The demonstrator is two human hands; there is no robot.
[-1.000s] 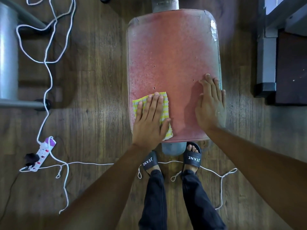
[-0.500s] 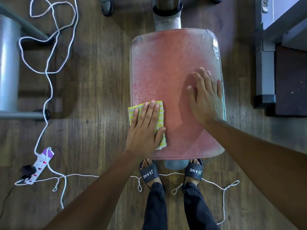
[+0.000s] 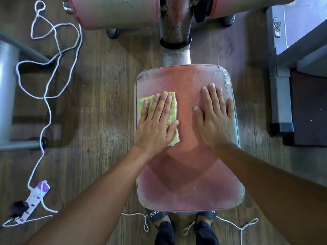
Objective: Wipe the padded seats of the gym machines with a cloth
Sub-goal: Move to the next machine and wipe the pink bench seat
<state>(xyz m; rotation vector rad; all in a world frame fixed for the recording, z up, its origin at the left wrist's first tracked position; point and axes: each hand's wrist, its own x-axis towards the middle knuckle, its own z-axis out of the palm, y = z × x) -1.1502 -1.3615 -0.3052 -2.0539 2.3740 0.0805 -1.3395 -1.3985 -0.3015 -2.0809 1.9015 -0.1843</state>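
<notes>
A worn red padded seat (image 3: 187, 174) fills the middle of the view, with cracked covering at its far right corner. My left hand (image 3: 155, 122) lies flat on a folded yellow-and-white striped cloth (image 3: 172, 110), pressing it onto the seat's left side near the edge. Most of the cloth is hidden under the palm. My right hand (image 3: 215, 119) rests flat on the seat's right side, fingers spread, holding nothing.
A metal post (image 3: 176, 50) joins the seat to red roller pads (image 3: 116, 13) at the top. A white cord (image 3: 49, 85) and power strip (image 3: 35, 200) lie on the wooden floor at left. Grey machine frames stand at left (image 3: 7, 103) and right (image 3: 281, 96). My feet in sandals (image 3: 155, 215) stand under the seat's near edge.
Both hands have slid forward along the seat, away from its near edge, the left one carrying the cloth. The view has tilted forward, so the post and roller pads now show.
</notes>
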